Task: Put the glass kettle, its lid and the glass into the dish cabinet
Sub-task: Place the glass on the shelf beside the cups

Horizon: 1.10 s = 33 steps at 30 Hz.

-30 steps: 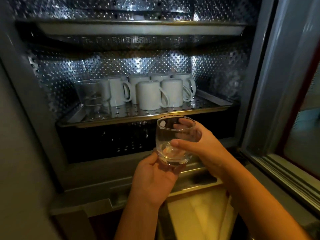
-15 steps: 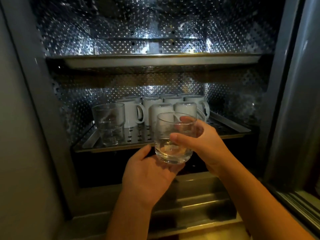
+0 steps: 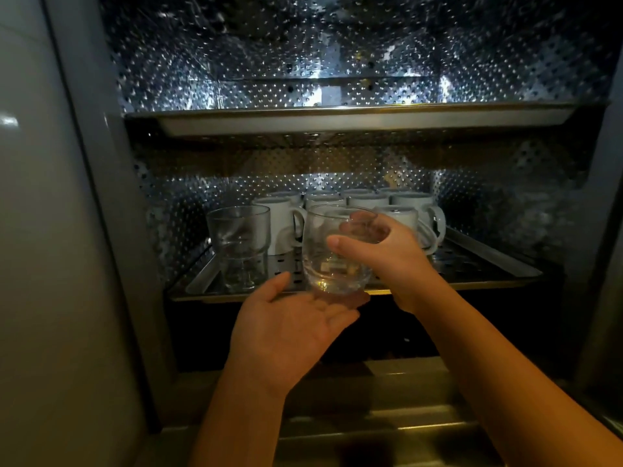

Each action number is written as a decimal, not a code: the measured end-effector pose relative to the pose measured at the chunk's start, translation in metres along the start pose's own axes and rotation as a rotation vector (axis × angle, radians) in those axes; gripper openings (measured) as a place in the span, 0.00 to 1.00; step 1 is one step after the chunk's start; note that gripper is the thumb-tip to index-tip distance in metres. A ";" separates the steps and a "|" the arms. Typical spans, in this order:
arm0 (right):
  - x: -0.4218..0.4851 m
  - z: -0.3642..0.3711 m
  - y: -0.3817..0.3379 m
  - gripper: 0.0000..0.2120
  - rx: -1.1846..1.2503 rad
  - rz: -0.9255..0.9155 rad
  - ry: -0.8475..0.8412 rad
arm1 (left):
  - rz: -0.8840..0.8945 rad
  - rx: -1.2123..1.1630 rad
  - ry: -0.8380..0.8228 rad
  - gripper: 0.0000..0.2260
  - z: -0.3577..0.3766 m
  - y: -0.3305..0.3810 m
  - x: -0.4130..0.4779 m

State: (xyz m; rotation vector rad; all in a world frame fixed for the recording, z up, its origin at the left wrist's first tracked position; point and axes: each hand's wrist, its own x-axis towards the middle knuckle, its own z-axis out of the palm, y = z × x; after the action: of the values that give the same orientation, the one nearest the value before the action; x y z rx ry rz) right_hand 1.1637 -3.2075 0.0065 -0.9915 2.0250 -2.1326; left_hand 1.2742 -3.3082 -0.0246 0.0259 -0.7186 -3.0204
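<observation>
A round clear glass (image 3: 320, 261) hangs upright at the front edge of the lower metal tray (image 3: 488, 267) inside the open dish cabinet. My right hand (image 3: 387, 254) grips it from the right, thumb on the near side and fingers round the far side near the rim. My left hand (image 3: 290, 318) lies palm up just under the glass's base, its fingers straight. Whether the palm touches the base is unclear. A second clear stacked glass (image 3: 239, 247) stands on the tray's left front. No kettle or lid is in view.
Several white mugs (image 3: 367, 203) fill the back of the lower tray. An upper metal shelf (image 3: 320, 121) spans the cabinet above. The cabinet's dimpled steel walls (image 3: 505, 210) close in both sides, and a grey door frame (image 3: 87, 230) stands at the left.
Both hands have lifted the glass up and forward to the lower tray's front edge. My left hand has opened out flat beneath the base instead of cupping it.
</observation>
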 end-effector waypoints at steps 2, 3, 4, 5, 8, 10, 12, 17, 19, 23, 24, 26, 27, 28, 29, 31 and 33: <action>0.008 0.002 0.003 0.21 0.006 0.011 0.025 | 0.005 0.012 0.030 0.30 0.002 0.001 -0.002; 0.012 0.002 0.005 0.24 0.001 0.021 0.031 | 0.009 0.014 0.038 0.31 0.002 0.002 -0.003; 0.016 0.003 0.006 0.27 -0.006 0.027 0.034 | 0.014 0.017 0.041 0.31 0.002 0.003 -0.004; 0.019 0.004 0.007 0.29 -0.015 0.029 0.036 | 0.021 0.024 0.040 0.31 0.002 0.005 -0.005; 0.027 0.007 0.012 0.32 -0.035 0.024 0.033 | 0.049 0.055 0.036 0.29 0.000 0.007 -0.008; 0.031 0.012 0.014 0.32 -0.041 0.022 0.035 | 0.051 0.074 0.032 0.29 -0.002 0.007 -0.011; 0.036 0.017 0.018 0.32 -0.071 0.030 0.036 | 0.047 0.083 0.027 0.29 -0.003 0.008 -0.013; 0.046 0.031 0.024 0.27 -0.126 0.080 0.026 | 0.072 0.058 0.043 0.29 -0.005 0.013 -0.015; 0.047 0.035 0.024 0.28 -0.134 0.077 0.015 | 0.087 0.052 0.054 0.29 -0.006 0.014 -0.016; 0.048 0.044 0.024 0.30 -0.136 0.067 -0.023 | 0.109 0.026 0.059 0.27 -0.010 0.017 -0.019; 0.049 0.046 0.025 0.30 -0.131 0.078 -0.029 | 0.111 0.021 0.057 0.27 -0.011 0.018 -0.019; 0.051 0.049 0.026 0.30 -0.143 0.087 -0.047 | 0.112 0.021 0.054 0.27 -0.013 0.020 -0.020; 0.051 0.050 0.026 0.30 -0.144 0.088 -0.061 | 0.113 0.021 0.054 0.27 -0.014 0.020 -0.020; 0.052 0.051 0.027 0.31 -0.141 0.086 -0.072 | 0.114 0.020 0.055 0.27 -0.015 0.021 -0.019; 0.053 0.051 0.027 0.31 -0.140 0.086 -0.083 | 0.116 0.018 0.053 0.27 -0.016 0.021 -0.019; 0.053 0.051 0.028 0.30 -0.128 0.097 -0.102 | 0.113 0.010 0.046 0.27 -0.017 0.021 -0.018; 0.053 0.050 0.029 0.29 -0.103 0.113 -0.117 | 0.110 0.008 0.039 0.27 -0.019 0.021 -0.018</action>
State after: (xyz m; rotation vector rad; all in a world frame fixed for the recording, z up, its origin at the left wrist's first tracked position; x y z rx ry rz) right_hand 1.1337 -3.2798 -0.0002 -0.9639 2.0994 -1.8866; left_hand 1.2934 -3.3344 -0.0317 0.0432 -0.7041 -2.9041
